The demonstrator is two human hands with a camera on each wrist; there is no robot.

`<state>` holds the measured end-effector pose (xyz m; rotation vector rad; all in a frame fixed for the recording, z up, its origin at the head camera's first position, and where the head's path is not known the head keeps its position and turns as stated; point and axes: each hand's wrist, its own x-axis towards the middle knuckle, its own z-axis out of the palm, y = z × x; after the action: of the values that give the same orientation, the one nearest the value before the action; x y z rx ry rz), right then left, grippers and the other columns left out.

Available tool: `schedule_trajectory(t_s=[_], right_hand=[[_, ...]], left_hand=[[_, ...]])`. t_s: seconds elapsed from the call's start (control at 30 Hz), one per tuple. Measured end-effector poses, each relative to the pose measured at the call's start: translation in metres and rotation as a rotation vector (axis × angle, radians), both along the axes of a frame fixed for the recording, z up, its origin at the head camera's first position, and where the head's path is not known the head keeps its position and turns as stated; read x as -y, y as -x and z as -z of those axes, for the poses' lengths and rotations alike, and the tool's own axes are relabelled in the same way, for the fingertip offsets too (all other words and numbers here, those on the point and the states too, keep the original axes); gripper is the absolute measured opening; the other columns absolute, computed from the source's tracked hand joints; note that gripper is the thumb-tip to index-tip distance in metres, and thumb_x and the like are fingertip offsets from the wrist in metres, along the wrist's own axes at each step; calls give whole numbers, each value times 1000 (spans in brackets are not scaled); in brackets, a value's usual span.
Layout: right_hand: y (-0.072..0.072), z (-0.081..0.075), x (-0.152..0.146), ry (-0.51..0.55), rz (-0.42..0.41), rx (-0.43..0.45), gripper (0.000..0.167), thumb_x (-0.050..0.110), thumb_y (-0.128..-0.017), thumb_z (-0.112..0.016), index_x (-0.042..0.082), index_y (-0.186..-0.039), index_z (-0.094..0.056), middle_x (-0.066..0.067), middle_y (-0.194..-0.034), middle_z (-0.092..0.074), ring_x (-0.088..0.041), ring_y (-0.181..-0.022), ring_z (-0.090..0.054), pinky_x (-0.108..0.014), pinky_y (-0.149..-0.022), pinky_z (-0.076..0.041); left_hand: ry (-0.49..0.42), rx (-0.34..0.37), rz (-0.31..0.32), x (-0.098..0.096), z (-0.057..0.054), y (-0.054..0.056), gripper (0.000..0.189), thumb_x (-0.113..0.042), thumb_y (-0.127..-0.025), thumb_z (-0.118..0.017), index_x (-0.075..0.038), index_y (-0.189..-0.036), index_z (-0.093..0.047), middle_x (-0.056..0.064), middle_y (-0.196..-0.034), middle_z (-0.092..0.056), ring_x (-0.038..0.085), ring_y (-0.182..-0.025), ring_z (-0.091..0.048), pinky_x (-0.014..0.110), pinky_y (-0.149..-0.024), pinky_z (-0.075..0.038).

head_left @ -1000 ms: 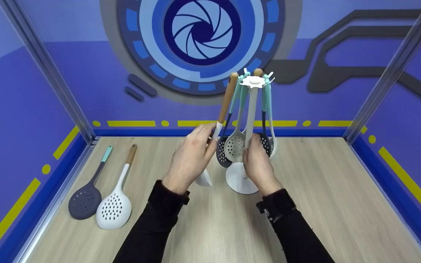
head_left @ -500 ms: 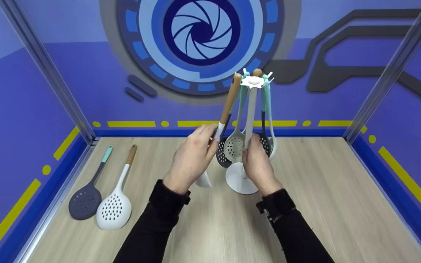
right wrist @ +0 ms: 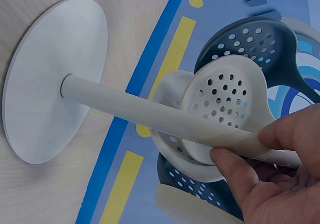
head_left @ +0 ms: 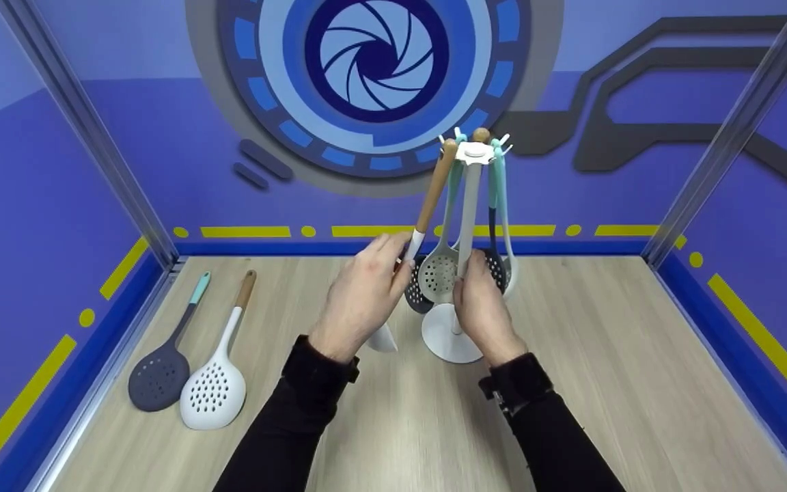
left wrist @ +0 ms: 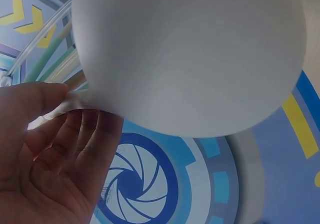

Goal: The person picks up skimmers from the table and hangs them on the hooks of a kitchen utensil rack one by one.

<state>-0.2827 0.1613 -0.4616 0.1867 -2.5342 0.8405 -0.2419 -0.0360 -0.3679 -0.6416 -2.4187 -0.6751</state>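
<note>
My left hand [head_left: 366, 290] pinches the white neck of a wooden-handled kitchen utensil [head_left: 436, 188]. Its broad, smooth, rounded white head [left wrist: 190, 59] fills much of the left wrist view and hangs down behind the hand in the head view. The wooden handle leans right, its end right at the left edge of the white utensil stand's hooked top [head_left: 475, 153]. With thumb and fingers, my right hand [head_left: 484, 304] grips the stand's pole [right wrist: 150, 114] low down. Perforated utensils hang around the pole, among them a cream skimmer [head_left: 439, 275] and a dark skimmer [right wrist: 250, 47].
On the left of the wooden table [head_left: 571, 410], a dark slotted turner [head_left: 160, 376] with a mint handle end lies beside a white slotted turner [head_left: 214, 395] with a wooden handle. The stand's round base [head_left: 449, 342] sits on the table. Printed walls [head_left: 127, 157] enclose the back and sides.
The wooden handle's end has moved slightly right, closer to the stand's top and over a mint handle behind it. My left hand has shifted a little right with it; my right hand stays put.
</note>
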Motion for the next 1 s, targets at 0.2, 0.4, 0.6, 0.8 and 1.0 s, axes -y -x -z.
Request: schedule_trajectory(t_s=[0.2, 0.4, 0.6, 0.8, 1.0], right_hand=[[0, 0, 0, -1, 1, 6, 48, 5, -90, -50, 2, -133, -30, -19, -114, -53, -34, -109, -57, -46, -87, -50], [0, 0, -1, -13, -4, -5, 48, 5, -90, -50, 1, -133, -30, -19, -114, -52, -33, -109, -57, -45, -85, -50], [0, 0, -1, -8, -3, -2, 48, 5, -90, -50, 1, -133, -30, -19, -114, -52, -33, -108, -57, -45, -85, -50], [0, 0, -1, -13, -3, -10, 48, 5, -90, -50, 1, -134, -30, -19, -114, -52, -33, -109, -57, -45, -86, -50], [0, 1, -1, -20, -3, -23, 50, 5, -90, -51, 0, -135, -29, -21, -115, -52, -34, -110, -56, -46, -87, -49]], left_hand=[[4, -2, -2, -2, 2, 1, 36, -25, -92, -55, -21, -128, -53, -8, -105, -59, 5, -86, -59, 24, -70, -50], [0, 3, 6, -4, 4, 1, 36, -25, -93, -54, -20, -128, -52, -7, -110, -59, 4, -92, -58, 23, -72, -51], [-11, 1, 16, -5, 5, 2, 37, -25, -92, -55, -20, -129, -52, -6, -112, -60, 5, -93, -59, 25, -73, -51], [-13, 20, 12, -7, 8, 4, 38, -26, -92, -55, -21, -129, -51, -9, -113, -58, 5, -93, -58, 25, -73, -51], [-39, 28, 37, -9, 10, 5, 35, -24, -93, -55, -21, -127, -51, -8, -106, -58, 5, -89, -59, 21, -72, -50]])
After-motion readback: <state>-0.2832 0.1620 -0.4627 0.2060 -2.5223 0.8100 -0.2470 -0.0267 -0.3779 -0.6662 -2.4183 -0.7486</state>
